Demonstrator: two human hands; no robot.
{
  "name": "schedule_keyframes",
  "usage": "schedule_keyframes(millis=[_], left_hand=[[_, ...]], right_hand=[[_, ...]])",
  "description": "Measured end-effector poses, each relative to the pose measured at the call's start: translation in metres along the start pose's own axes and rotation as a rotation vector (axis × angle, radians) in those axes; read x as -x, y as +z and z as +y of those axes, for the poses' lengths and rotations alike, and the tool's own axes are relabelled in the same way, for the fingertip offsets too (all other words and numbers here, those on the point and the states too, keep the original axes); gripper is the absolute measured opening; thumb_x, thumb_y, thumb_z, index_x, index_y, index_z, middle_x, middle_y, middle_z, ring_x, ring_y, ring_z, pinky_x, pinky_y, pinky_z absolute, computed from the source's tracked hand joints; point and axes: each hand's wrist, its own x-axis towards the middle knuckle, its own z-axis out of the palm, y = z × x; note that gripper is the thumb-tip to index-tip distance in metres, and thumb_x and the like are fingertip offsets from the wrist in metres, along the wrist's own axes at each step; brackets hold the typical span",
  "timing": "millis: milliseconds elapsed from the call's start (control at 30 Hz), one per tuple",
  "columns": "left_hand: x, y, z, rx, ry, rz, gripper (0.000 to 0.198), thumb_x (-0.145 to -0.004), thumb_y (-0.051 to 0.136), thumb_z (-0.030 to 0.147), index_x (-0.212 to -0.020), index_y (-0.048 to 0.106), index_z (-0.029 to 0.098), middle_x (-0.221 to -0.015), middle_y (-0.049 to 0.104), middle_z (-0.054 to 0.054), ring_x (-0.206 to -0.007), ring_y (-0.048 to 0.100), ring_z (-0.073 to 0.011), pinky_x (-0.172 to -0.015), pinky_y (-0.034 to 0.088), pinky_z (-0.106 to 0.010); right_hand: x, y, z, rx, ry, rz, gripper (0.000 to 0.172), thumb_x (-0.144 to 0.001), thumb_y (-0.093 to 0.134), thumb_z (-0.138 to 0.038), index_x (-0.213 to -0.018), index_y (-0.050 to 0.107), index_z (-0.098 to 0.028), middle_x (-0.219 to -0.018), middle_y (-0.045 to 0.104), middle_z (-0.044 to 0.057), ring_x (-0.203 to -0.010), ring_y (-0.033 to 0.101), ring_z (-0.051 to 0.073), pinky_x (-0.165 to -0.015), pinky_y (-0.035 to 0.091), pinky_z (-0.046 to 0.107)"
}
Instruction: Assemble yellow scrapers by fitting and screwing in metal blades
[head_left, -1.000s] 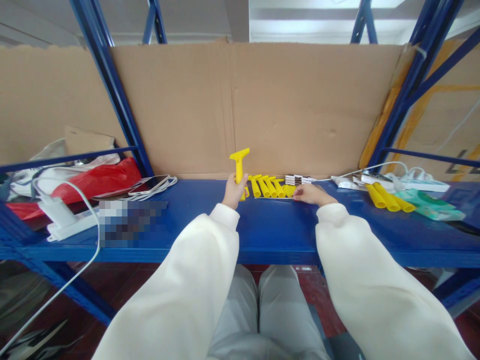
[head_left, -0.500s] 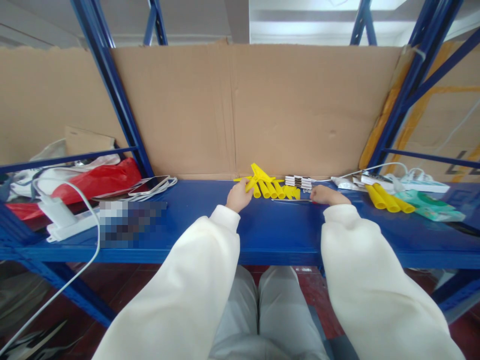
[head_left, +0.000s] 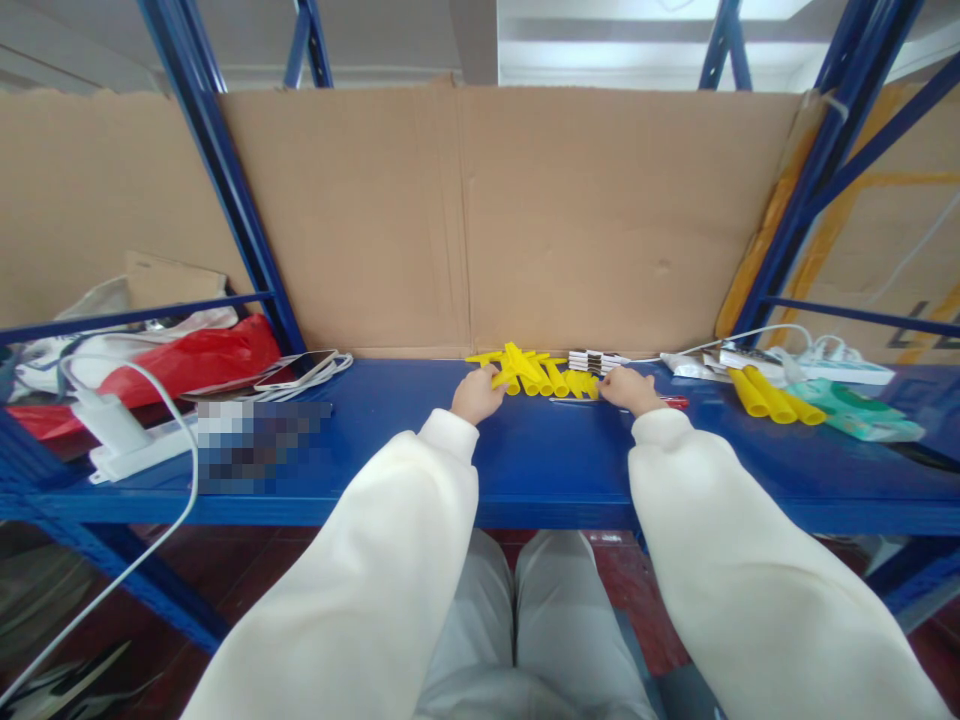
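My left hand point(head_left: 478, 394) is closed around a yellow plastic part point(head_left: 519, 364) with a flared end, which lies low over a row of yellow tubes point(head_left: 556, 378). My right hand point(head_left: 628, 389) reaches its bent fingertips to the right edge of some small flat yellow pieces point(head_left: 580, 383). Whether it pinches one of them is too small to make out. A screwdriver with a red handle point(head_left: 677, 402) lies under the right hand, its thin shaft pointing left. Behind that hand sits a stack of white pieces with black clips point(head_left: 598, 362).
More yellow tubes point(head_left: 774, 398) lie at right beside a green packet point(head_left: 862, 412) and a white power strip point(head_left: 855, 370). A phone point(head_left: 298, 370), a red bag point(head_left: 195, 360) and a white adapter point(head_left: 112, 420) with a cable are at left. A cardboard wall point(head_left: 480, 220) stands behind the blue shelf point(head_left: 555, 460).
My right hand has moved left, off the screwdriver handle, to the small yellow pieces. The yellow part in my left hand has come down from its raised tilt.
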Motion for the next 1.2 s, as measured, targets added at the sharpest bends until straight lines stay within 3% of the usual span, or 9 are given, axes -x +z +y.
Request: schedule_keyframes(millis=[200, 533, 833, 1000, 1200], left_hand=[[0.000, 0.001, -0.001, -0.030, 0.020, -0.030, 0.028, -0.091, 0.062, 0.029, -0.116, 0.068, 0.019, -0.119, 0.073, -0.011, -0.112, 0.068, -0.0252, -0.094, 0.051, -0.030], [0.002, 0.001, 0.001, -0.024, 0.034, -0.040, 0.028, -0.090, 0.064, 0.029, -0.115, 0.070, 0.019, -0.116, 0.073, -0.010, -0.111, 0.068, -0.0245, -0.095, 0.050, -0.030], [0.002, 0.000, 0.001, -0.036, 0.052, -0.058, 0.030, -0.090, 0.064, 0.030, -0.116, 0.071, 0.017, -0.117, 0.073, -0.010, -0.109, 0.068, -0.0242, -0.093, 0.051, -0.028], [0.002, 0.001, 0.001, -0.029, 0.058, -0.058, 0.029, -0.089, 0.065, 0.030, -0.115, 0.072, 0.019, -0.116, 0.074, -0.010, -0.110, 0.068, -0.0241, -0.093, 0.051, -0.028], [0.003, 0.001, 0.001, -0.023, 0.062, -0.073, 0.032, -0.089, 0.065, 0.031, -0.118, 0.071, 0.019, -0.118, 0.073, -0.010, -0.112, 0.068, -0.0239, -0.095, 0.051, -0.028]], right_hand=[[0.000, 0.008, -0.016, 0.097, -0.010, 0.002, 0.044, -0.091, 0.053, -0.042, -0.115, 0.071, -0.010, -0.118, 0.070, 0.024, -0.120, 0.061, 0.035, -0.104, 0.040, 0.050], [-0.003, 0.006, -0.012, 0.047, 0.028, -0.036, 0.036, -0.087, 0.056, -0.032, -0.114, 0.072, -0.014, -0.114, 0.072, 0.019, -0.116, 0.064, 0.033, -0.100, 0.044, 0.048], [-0.004, 0.004, -0.007, -0.017, 0.036, -0.036, 0.032, -0.088, 0.057, -0.038, -0.103, 0.075, -0.017, -0.108, 0.074, 0.016, -0.113, 0.065, 0.032, -0.098, 0.045, 0.047], [-0.013, 0.007, 0.016, -0.093, 0.249, 0.146, 0.036, -0.089, 0.053, -0.028, -0.116, 0.071, -0.014, -0.120, 0.069, 0.020, -0.119, 0.060, 0.034, -0.101, 0.040, 0.053], [-0.022, 0.014, 0.047, -0.113, 0.462, 0.276, 0.045, -0.090, 0.053, -0.040, -0.119, 0.067, -0.009, -0.128, 0.061, 0.027, -0.124, 0.051, 0.039, -0.098, 0.036, 0.058]])
